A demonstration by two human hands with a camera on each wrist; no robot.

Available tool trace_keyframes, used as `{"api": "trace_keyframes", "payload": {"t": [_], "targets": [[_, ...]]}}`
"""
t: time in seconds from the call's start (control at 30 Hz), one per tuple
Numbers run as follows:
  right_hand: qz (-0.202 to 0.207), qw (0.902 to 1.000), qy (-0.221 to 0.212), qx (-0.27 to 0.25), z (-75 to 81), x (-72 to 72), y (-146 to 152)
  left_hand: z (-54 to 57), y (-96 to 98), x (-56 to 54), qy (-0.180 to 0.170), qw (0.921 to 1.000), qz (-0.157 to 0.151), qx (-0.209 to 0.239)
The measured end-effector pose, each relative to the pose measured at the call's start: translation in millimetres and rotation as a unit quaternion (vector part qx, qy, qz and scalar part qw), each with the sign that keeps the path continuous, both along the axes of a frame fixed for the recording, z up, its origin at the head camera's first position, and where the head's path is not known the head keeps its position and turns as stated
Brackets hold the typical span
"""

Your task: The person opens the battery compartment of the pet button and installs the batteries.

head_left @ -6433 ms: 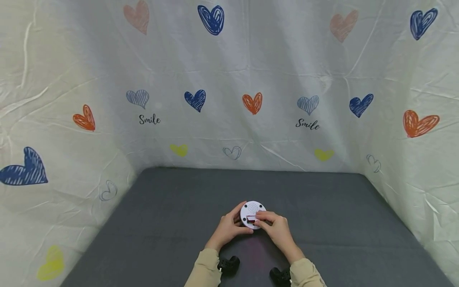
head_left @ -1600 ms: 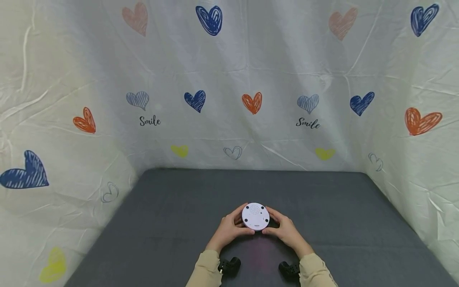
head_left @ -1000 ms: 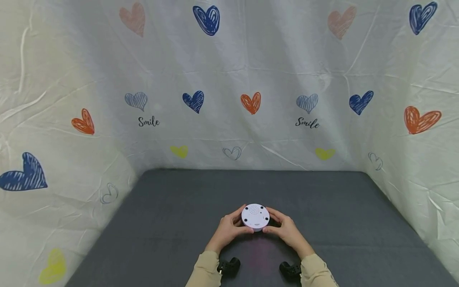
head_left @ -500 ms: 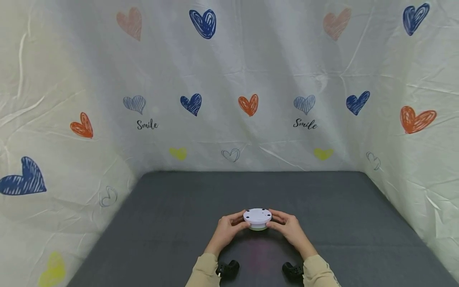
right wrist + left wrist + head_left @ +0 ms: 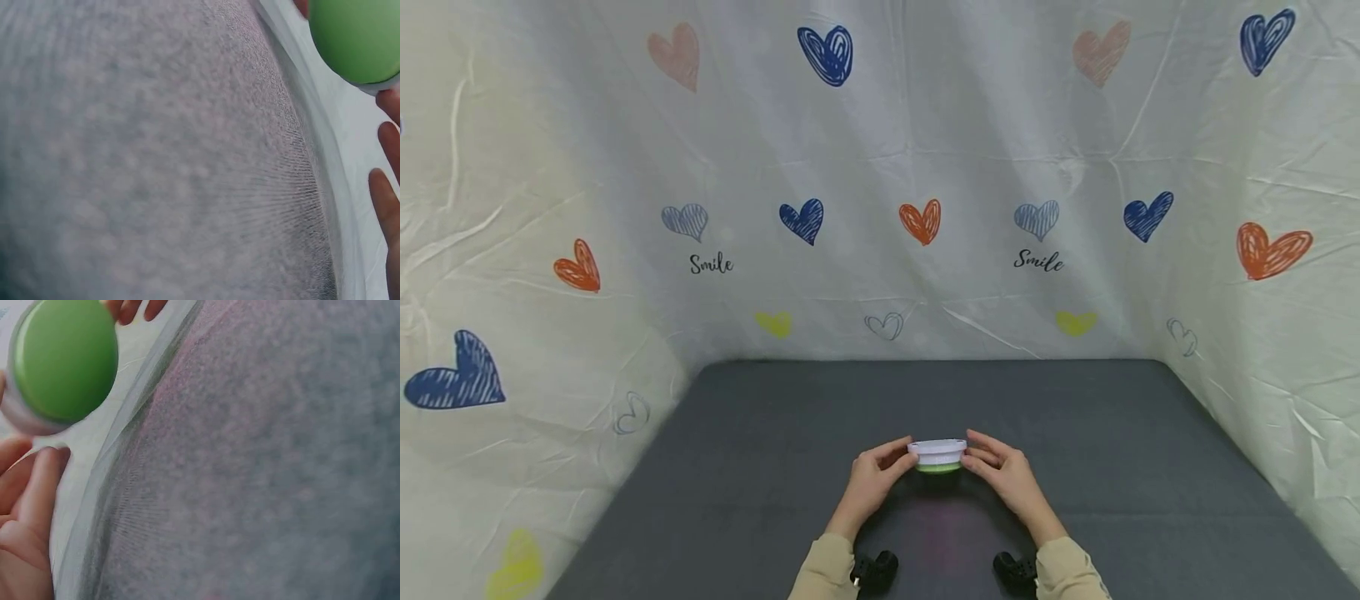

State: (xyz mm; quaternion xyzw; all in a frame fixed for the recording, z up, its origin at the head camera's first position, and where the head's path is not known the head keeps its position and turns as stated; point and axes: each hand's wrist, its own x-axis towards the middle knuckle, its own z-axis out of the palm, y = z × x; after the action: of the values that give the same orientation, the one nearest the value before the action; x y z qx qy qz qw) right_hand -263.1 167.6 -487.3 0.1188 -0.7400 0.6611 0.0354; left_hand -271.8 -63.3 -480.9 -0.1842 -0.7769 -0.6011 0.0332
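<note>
Both hands hold up a round buzzer button (image 5: 937, 452), white with a green domed top. It is seen nearly edge-on in the head view, its green side facing down. My left hand (image 5: 869, 482) grips the left edge between thumb and fingers. On the opposite edge, my right hand (image 5: 1009, 482) holds it with thumb and fingers. The left wrist view shows the smooth green dome (image 5: 67, 359) and its pale rim. In the right wrist view, part of the green dome (image 5: 356, 37) shows, with a fingertip at the rim. The white underside is mostly hidden.
A dark grey cloth-covered surface (image 5: 760, 467) lies below the hands. White curtains (image 5: 985, 125) printed with hearts and "Smile" stand behind it and at both sides. Black wrist devices (image 5: 876, 572) sit by the beige sleeves (image 5: 827, 568).
Earlier, the right hand was at an uncovered battery compartment on the white underside. Later the compartment looked covered, with both hands at the rim. The button has since tilted from facing the camera to edge-on.
</note>
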Motion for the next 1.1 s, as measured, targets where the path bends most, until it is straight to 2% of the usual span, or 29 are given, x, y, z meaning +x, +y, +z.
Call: {"api": "trace_keyframes", "payload": {"t": [0.07, 0.17, 0.27, 0.37, 0.53, 0.63, 0.7, 0.8, 0.93, 1.1], "targets": [[-0.001, 0.9998, 0.017, 0.011, -2.8, -1.0, 0.5, 0.4, -0.1, 0.7, -0.003, 0.9997, 0.012, 0.022], [-0.012, 0.9971, 0.045, 0.060, -10.0, -4.5, 1.4, 1.3, -0.2, 0.3, -0.022, 0.9980, 0.030, 0.052], [-0.034, 0.9870, 0.085, 0.132, -13.3, -5.1, 1.1, 0.5, -0.2, -1.6, -0.052, 0.9947, 0.034, 0.082], [-0.055, 0.9729, 0.116, 0.192, -13.3, -4.0, -0.3, -7.4, 0.1, -8.2, -0.073, 0.9915, 0.036, 0.102], [-0.074, 0.9461, 0.188, 0.254, -12.5, -3.7, -2.9, -20.9, 2.0, -18.1, -0.076, 0.9925, 0.063, 0.073], [-0.071, 0.9384, 0.213, 0.262, -12.6, -4.8, -4.2, -22.6, 4.0, -19.4, -0.081, 0.9925, 0.081, 0.042], [-0.065, 0.9380, 0.213, 0.265, -13.5, -5.7, -4.7, -22.6, 5.4, -19.4, -0.089, 0.9915, 0.090, 0.029], [-0.056, 0.9429, 0.201, 0.259, -14.9, -6.7, -4.9, -21.6, 8.0, -19.0, -0.094, 0.9902, 0.100, 0.026], [-0.052, 0.9487, 0.180, 0.254, -16.5, -8.1, -4.8, -20.6, 11.6, -18.8, -0.062, 0.9914, 0.114, -0.012], [-0.054, 0.9571, 0.139, 0.248, -18.1, -7.8, -3.3, -20.8, 12.6, -16.3, -0.009, 0.9916, 0.097, -0.084]]}}
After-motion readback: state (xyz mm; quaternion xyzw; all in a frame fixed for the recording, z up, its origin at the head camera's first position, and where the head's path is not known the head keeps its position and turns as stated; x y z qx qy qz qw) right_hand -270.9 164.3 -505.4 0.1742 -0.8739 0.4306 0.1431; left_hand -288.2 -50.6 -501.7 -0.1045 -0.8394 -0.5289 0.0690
